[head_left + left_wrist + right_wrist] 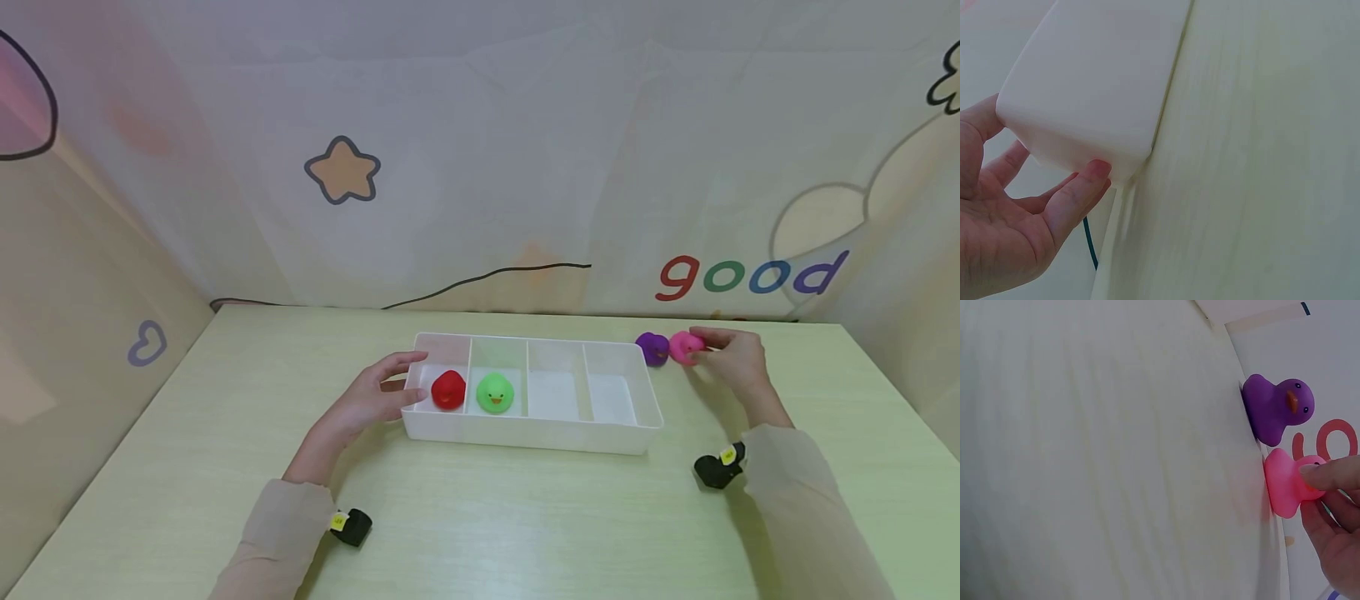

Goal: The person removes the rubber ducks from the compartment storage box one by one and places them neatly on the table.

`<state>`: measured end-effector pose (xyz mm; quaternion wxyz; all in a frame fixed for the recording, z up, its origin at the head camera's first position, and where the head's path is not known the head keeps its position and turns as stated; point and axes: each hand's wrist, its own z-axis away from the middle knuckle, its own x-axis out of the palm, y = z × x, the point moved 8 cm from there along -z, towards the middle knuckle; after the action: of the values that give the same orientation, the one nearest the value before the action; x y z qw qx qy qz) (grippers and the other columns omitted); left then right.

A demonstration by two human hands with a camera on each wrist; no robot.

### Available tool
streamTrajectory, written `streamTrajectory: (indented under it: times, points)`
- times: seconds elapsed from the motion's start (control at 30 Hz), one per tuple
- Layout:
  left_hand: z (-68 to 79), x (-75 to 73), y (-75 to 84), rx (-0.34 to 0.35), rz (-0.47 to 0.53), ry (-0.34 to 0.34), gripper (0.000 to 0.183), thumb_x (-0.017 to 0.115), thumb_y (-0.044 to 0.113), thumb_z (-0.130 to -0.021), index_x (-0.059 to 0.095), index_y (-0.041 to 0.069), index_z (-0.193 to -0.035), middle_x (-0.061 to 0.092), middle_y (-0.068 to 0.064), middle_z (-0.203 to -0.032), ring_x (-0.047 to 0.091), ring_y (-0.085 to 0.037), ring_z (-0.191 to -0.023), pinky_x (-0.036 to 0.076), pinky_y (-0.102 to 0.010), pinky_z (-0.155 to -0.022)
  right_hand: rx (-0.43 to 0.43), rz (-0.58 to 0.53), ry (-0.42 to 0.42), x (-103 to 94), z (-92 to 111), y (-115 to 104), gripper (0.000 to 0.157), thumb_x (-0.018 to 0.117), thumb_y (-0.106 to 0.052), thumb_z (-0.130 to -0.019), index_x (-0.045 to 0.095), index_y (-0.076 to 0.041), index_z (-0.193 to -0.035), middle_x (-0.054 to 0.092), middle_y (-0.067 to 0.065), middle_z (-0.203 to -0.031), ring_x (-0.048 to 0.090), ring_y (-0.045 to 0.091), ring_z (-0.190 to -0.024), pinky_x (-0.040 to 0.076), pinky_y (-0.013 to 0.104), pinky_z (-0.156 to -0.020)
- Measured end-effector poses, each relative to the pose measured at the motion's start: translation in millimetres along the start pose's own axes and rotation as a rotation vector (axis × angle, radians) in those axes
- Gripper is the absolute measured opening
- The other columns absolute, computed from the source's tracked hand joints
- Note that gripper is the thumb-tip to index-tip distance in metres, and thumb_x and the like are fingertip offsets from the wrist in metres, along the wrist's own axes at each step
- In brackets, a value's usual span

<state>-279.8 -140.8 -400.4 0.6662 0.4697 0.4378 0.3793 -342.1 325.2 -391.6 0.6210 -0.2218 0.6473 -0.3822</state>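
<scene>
A white tray [525, 435] with a row of compartments stands on the table. My left hand [380, 390] holds its left end, thumb near the front corner and forefinger at the back; the left wrist view shows the fingers [1079, 200] spread around the end wall. A red rubber duck [448, 390] sits in the leftmost compartment and a green rubber duck [495, 393] in the one beside it. Right of the tray, my right hand [735, 362] pinches a pink rubber duck [1282, 481] by the head, thumb over its face. A purple rubber duck [1269, 409] stands close beside it.
The pale table [487, 525] ends at a printed cloth backdrop [480, 183] just behind the tray and ducks. Black wrist cameras hang at the left sleeve [288, 517] and the right sleeve [791, 467].
</scene>
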Motion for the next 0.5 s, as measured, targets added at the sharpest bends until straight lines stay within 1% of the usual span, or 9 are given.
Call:
streamTrajectory:
  times: [0.27,0.4,0.5]
  points:
    - [0.1,0.0,0.7,0.007,-0.003,0.003,0.056,0.063,0.018,-0.085,0.04,0.021,-0.136,0.034,-0.011,-0.139,0.039,-0.035,-0.124,0.049,-0.043,-0.085,0.057,-0.032,-0.009,2.0,-2.1,4.8,0.046,0.061,-0.004,-0.085,0.048,0.0,-0.129,0.048,0.024,-0.129,0.038,0.038,-0.123,0.036,0.045,-0.1]
    - [0.3,0.0,0.5,0.006,-0.005,0.004,0.056,0.063,0.018,-0.085,0.041,0.021,-0.136,0.034,-0.011,-0.139,0.04,-0.034,-0.123,0.049,-0.042,-0.085,0.035,-0.031,-0.017,1.4,-0.9,3.4,0.048,0.061,-0.005,-0.085,0.047,0.0,-0.13,0.048,0.023,-0.129,0.038,0.037,-0.123,0.036,0.045,-0.1]
    - [0.2,-0.2,0.6,0.005,-0.006,0.006,0.056,0.063,0.018,-0.085,0.041,0.021,-0.136,0.034,-0.011,-0.139,0.04,-0.034,-0.123,0.048,-0.042,-0.085,-0.005,-0.015,-0.021,-1.0,1.7,-0.4,0.048,0.061,-0.008,-0.086,0.046,-0.001,-0.131,0.047,0.023,-0.13,0.039,0.037,-0.122,0.037,0.044,-0.099]
